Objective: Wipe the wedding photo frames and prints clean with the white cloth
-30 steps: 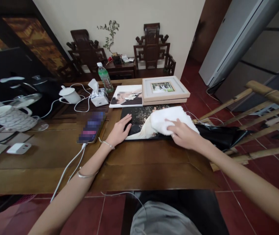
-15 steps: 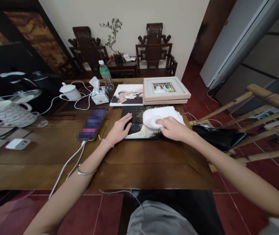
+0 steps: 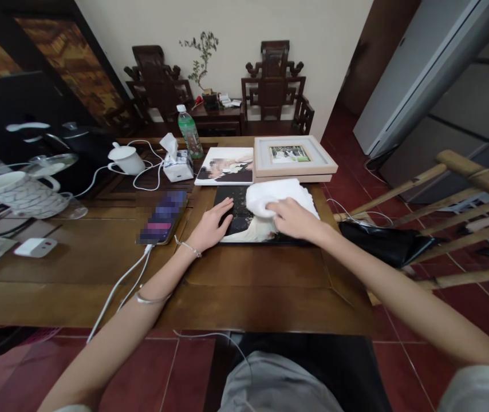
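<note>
A dark photo panel (image 3: 244, 229) with a pale figure printed on it lies flat on the wooden table (image 3: 253, 286). My left hand (image 3: 212, 225) rests on its left edge, fingers stretched out and nothing held. Bunched in my right hand (image 3: 294, 218) is a white cloth (image 3: 279, 193), pressed onto the panel's upper right part and covering much of it. Just beyond the panel lies a white-edged photo print (image 3: 227, 166), beside a stack of light wooden picture frames (image 3: 294, 169).
Left of my hand lies a phone (image 3: 162, 217) on a white charging cable. Farther back stand a tissue box (image 3: 178, 166), a green-labelled bottle (image 3: 190, 133), a lidded white cup (image 3: 126, 159) and a patterned mug (image 3: 23, 194). A bamboo chair (image 3: 476, 177) is at the right.
My right hand and the cloth have shifted slightly left and away from me across the panel. My left hand keeps its place on the panel. The view has moved a little.
</note>
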A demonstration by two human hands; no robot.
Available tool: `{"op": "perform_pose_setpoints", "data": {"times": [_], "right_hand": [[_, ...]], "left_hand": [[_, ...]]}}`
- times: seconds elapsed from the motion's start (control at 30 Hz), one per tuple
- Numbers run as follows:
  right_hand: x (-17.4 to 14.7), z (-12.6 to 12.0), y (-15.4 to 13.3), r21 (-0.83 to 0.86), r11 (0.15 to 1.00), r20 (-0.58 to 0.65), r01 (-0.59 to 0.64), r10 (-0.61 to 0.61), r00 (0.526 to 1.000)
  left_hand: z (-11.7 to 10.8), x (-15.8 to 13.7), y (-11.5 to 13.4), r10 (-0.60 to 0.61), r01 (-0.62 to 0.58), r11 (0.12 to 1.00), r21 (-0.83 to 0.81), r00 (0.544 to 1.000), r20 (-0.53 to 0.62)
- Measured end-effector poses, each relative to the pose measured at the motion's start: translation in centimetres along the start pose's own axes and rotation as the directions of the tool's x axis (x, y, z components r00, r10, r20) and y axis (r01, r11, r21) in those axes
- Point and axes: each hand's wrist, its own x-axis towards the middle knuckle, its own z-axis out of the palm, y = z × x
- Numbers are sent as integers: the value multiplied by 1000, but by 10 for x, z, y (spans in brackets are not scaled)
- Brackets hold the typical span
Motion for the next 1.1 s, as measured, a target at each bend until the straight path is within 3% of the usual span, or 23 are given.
{"op": "perform_pose_setpoints", "data": {"times": [0.17, 0.27, 0.4, 0.67, 0.8, 0.93, 1.1], "right_hand": [[-71, 8, -40, 67, 994, 62, 86, -90, 994], [-90, 3, -52, 111, 989, 107, 99, -111, 988], [-68, -5, -48, 95, 994, 99, 52, -62, 993], [46, -31, -7, 94, 995, 78, -25, 17, 997], [79, -38, 6, 41, 997, 94, -60, 56, 994], [69, -36, 1, 25, 999, 89, -26, 24, 996], [3, -28, -26, 99, 993, 144, -69, 54, 988]], "left_hand": [[2, 0, -1, -4, 4, 1000, 9, 1000, -6], [2, 1, -1, -1, 1, 1000, 8, 1000, -7], [1, 1, -1, -2, 2, 1000, -1, 1000, -5], [1, 1, -1, -20, 20, 1000, -22, 1000, 0], [1, 1, -2, -13, 13, 1000, -13, 1000, -5], [1, 1, -2, -11, 11, 1000, -13, 1000, -11], [2, 1, -1, -13, 13, 1000, -13, 1000, -3]]}}
